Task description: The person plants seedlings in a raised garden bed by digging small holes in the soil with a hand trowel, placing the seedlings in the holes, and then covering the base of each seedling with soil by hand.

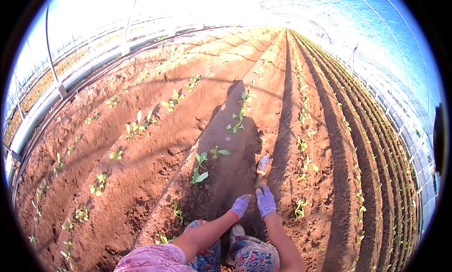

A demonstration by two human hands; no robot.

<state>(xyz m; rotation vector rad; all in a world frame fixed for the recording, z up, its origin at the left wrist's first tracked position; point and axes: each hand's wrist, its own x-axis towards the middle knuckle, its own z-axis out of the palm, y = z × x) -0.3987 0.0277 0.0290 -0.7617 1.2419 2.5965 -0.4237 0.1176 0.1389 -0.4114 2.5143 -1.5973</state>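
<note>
My right hand point(265, 202), in a pale lavender glove, grips the handle of a small hand trowel point(263, 163). The trowel's bright blade points away from me, over the soil at the right side of my shadow. Close beside it is my left hand point(241, 205), gloved alike with a pink cuff and soil-stained fingertips. Whether those fingers hold anything is not clear. Both hands are low over the dark soil point(222, 194) before my feet. Ahead and left of them grow leafy seedlings point(199, 176), and a smaller seedling point(177, 212) stands nearer my knee.
Long ridges of brown soil with seedling rows point(302, 116) run into the distance, with furrows point(340, 187) between them. More seedlings point(139, 125) grow to the left. A pale rail point(76, 74) edges the left side. Curved plastic greenhouse sheeting point(395, 60) rises at right.
</note>
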